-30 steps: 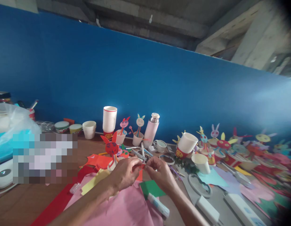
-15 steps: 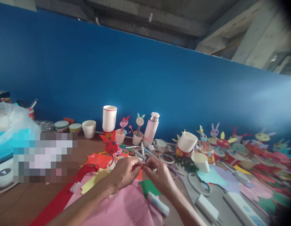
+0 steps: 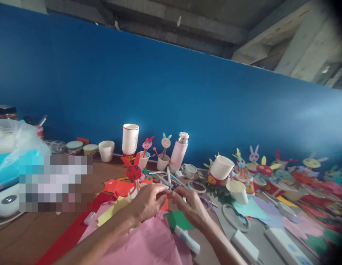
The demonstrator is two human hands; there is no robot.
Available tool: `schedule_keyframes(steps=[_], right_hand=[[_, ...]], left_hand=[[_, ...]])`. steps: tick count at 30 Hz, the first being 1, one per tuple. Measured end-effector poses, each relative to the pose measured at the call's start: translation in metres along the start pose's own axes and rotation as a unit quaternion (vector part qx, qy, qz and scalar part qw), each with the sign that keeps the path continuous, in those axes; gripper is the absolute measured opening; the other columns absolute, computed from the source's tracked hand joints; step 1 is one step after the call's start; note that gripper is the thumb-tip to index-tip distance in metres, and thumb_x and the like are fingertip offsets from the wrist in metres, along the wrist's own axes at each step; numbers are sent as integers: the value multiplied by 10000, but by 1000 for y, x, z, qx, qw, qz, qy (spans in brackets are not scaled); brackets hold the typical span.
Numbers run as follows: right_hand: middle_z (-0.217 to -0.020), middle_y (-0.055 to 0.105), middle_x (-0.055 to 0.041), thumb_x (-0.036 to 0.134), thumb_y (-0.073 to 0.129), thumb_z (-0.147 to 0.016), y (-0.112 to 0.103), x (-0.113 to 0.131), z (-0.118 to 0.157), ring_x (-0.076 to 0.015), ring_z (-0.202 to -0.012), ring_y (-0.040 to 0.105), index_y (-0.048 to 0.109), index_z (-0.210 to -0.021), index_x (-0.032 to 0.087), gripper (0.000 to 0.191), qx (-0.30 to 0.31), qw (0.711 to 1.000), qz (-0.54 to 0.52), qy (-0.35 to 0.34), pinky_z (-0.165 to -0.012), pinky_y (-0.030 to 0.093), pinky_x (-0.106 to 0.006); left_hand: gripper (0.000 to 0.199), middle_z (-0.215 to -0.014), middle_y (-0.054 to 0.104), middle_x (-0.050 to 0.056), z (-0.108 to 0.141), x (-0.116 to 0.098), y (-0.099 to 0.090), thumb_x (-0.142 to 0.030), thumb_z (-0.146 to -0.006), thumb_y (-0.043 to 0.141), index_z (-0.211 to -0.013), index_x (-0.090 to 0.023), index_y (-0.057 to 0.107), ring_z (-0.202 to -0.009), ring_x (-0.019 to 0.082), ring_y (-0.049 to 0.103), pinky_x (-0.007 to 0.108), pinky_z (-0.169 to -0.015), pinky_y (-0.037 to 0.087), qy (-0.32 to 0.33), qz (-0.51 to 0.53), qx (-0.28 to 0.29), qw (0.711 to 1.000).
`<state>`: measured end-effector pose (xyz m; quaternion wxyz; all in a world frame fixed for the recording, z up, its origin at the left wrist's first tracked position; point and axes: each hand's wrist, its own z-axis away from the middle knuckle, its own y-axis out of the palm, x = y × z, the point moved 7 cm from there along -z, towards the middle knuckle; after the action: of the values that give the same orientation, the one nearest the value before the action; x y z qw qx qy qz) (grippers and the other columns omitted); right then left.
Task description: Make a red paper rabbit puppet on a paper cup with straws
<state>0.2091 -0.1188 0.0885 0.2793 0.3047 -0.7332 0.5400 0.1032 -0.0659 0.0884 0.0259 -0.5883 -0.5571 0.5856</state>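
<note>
Two hands on my feed, fingertips meeting at mid-table: left hand [image 3: 149,201] and right hand [image 3: 193,208] both pinch one small red bit [image 3: 169,195] between them. Shape of the bit: can't tell, fingers cover most of it. Held off the table [image 3: 18,241], above the paper.

Under the left forearm I get pink paper [image 3: 140,241], with yellow paper [image 3: 115,209] on it and red paper [image 3: 64,237] along its left edge. Green paper [image 3: 178,219] is below the right hand, a white tube [image 3: 187,240] lying across its near edge. Red rabbit [image 3: 133,171] stands just behind the left hand, orange paper [image 3: 118,187] to its left.

Further back: cup stack [image 3: 130,140], pink rabbit [image 3: 147,144], pale rabbit [image 3: 166,142], thermos [image 3: 178,155], all near the blue wall [image 3: 149,81]. Small mug [image 3: 189,170] in front of the thermos, to its right.

Right side: tilted cup [image 3: 222,167], lower cup [image 3: 237,191], more rabbits [image 3: 264,169], far ones blurred. Adapter [image 3: 245,246] and power strip [image 3: 287,244] nearer me. Far left: two tubs [image 3: 74,148], plastic bag [image 3: 32,138], pixelated patch [image 3: 55,184].
</note>
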Motion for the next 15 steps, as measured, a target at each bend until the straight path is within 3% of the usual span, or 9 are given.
schedule_keyframes(steps=[7,15], right_hand=[[-536,502,34,297,450,-813,2,13,2,-98,-532,419,512,-608,175,247,-11,990,129,-53,-553,289,-211],[-563,514,26,230,454,-802,1,18,2,-100,-554,435,522,-605,169,218,-13,988,133,-82,-586,307,-214]], left_hand=[[219,-666,605,15,0,-1,5,-159,-735,417,-733,-184,634,-635,138,538,211,-582,398,22,-8,12,1000],[213,-692,619,17,3,-10,-1,-162,-741,430,-748,-169,644,-646,132,541,206,-602,400,5,16,21,1000]])
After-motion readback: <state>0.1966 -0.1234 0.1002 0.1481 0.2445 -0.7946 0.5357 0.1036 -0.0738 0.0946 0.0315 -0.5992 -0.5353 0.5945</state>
